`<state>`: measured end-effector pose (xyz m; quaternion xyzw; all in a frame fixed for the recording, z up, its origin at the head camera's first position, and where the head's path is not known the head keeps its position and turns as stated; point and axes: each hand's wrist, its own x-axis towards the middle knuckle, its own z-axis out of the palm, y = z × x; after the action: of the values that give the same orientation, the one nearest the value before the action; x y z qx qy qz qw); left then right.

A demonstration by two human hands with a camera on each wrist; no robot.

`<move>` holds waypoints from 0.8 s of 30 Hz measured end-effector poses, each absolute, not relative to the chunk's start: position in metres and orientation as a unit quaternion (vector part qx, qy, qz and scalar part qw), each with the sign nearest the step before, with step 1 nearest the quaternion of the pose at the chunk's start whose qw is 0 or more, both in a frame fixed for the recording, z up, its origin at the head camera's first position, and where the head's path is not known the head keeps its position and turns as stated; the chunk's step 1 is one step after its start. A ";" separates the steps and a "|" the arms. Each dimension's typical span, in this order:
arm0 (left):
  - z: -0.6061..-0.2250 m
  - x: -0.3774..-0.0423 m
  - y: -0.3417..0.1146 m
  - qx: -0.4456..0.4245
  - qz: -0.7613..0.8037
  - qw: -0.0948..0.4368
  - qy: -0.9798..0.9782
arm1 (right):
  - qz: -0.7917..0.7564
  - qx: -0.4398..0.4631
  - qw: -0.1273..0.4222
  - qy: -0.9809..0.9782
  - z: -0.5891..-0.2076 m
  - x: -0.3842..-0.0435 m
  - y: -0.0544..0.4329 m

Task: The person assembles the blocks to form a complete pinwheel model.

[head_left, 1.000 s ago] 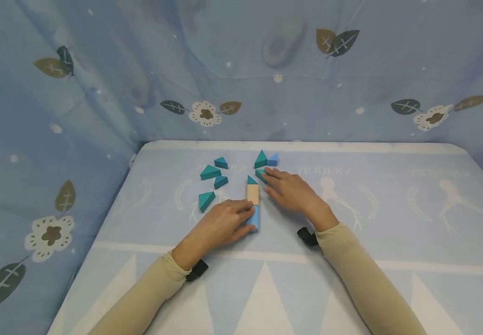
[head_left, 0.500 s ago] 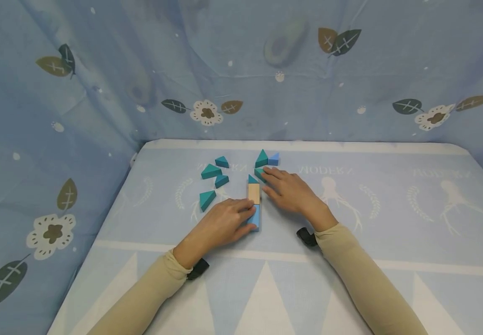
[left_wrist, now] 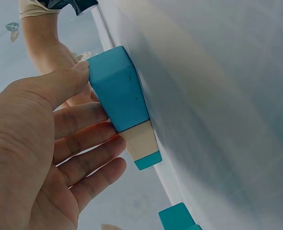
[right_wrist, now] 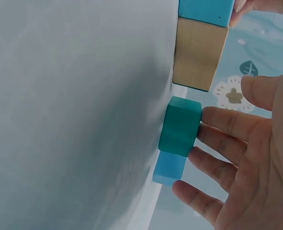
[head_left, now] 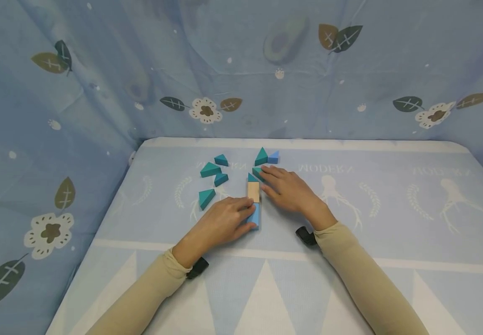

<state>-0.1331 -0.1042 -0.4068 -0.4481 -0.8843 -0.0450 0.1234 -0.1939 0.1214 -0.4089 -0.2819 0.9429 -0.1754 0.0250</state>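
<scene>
In the head view, my left hand (head_left: 226,218) rests on a blue rectangular block (head_left: 254,216), thumb at its near end, fingers reaching its top. A natural-wood block (head_left: 253,191) and a small blue-teal triangular block (head_left: 252,177) continue that row away from me. In the left wrist view, thumb and fingertips touch the blue block (left_wrist: 120,91) without wrapping round it. My right hand (head_left: 289,188) touches a teal triangular block (head_left: 257,173) with extended fingertips, just right of the row's tip. Its fingers partly cover that block; the right wrist view shows its teal side (right_wrist: 181,127).
Behind the right hand stand a teal triangular block (head_left: 261,157) and a light blue one (head_left: 273,158). Several teal and blue-teal triangular blocks (head_left: 207,198) lie left of the row. A patterned cloth covers the table (head_left: 350,251); blue fabric (head_left: 241,70) hangs behind it.
My right fingertips have slid the teal triangular block slightly left, closer to the row's tip. The left hand stays on the blue block, and the other blocks keep their places.
</scene>
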 end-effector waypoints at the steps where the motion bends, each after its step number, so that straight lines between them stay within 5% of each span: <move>1: -0.407 -0.133 -0.104 -0.448 -0.045 0.123 -0.884 | -0.176 -0.282 0.026 0.943 -0.409 -0.194 0.121; 24: -0.406 -0.133 -0.104 -0.444 -0.042 0.114 -0.888 | -0.169 -0.290 0.036 0.941 -0.404 -0.190 0.118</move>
<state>-0.1327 -0.1036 -0.4056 -0.4437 -0.8879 -0.0417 0.1143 -0.1904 0.1178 -0.4037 -0.2902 0.9412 -0.1691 0.0364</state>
